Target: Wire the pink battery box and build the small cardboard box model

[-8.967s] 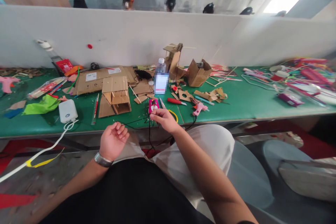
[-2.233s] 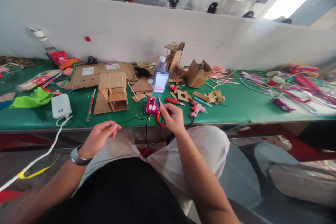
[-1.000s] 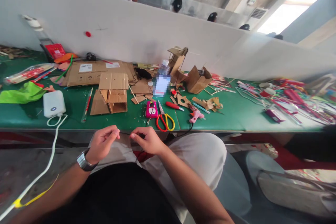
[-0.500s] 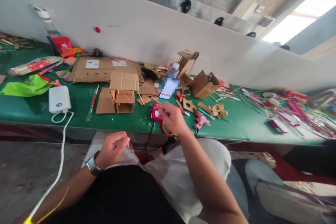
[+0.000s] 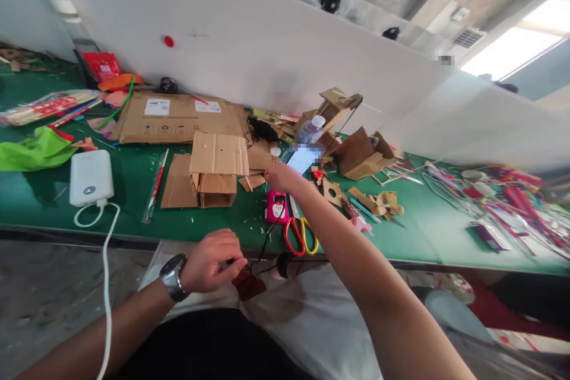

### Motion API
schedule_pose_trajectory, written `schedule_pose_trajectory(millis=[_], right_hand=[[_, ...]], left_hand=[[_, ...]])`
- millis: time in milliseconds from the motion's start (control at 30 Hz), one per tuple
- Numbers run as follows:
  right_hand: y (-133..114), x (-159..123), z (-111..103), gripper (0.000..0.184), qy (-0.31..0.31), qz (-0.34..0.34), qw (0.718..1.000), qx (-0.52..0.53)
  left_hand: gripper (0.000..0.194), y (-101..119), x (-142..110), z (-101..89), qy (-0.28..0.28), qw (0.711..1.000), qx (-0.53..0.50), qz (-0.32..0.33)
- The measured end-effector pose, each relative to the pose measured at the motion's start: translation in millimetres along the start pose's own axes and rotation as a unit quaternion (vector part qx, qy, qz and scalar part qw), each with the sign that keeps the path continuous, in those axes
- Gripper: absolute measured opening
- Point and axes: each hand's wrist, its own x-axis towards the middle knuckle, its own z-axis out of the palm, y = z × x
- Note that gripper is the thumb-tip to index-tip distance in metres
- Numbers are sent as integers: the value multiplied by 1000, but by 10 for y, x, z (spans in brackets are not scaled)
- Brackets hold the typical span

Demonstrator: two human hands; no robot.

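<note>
Black wire (image 5: 262,246) at lower centre, running up to pink case (image 5: 276,208) | left hand (image 5: 212,261) pinches it over lap | right hand (image 5: 281,177) reaches mid-table, grip unclear | flat carton (image 5: 178,119) labels unreadable

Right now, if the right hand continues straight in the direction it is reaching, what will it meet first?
The right hand points up the green table toward the wall. The first thing in that line seems to be the small white cap, then the cardboard scraps beside it; depth is hard to judge.

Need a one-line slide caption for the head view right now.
Right hand reaches over the pink box toward cardboard scraps; left hand pinches a black wire.
</note>
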Motion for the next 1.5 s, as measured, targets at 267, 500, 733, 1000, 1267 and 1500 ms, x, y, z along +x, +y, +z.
schedule_pose_trajectory(millis=[267,500,733,1000,1267,1500], right_hand=[[173,59,-398,51,57,-37,998,0],[220,252,-592,36,43,4,993,-106],[-87,368,-399,20,-31,-11,977,-209],[20,564,-598,33,-74,-40,969,-231],[17,653,-472,22,-96,21,962,-254],[-72,598,-370,22,-109,39,962,-247]], left_hand=[[25,-269,-73,-112,39,999,16,6],[24,-292,-50,-81,56,998,-1,1],[23,-300,-64,-59,61,998,-12,2],[22,-313,-54,-37,82,996,-12,15],[21,-304,-50,-36,80,997,-10,19],[22,-315,-72,-41,69,998,-6,1]])
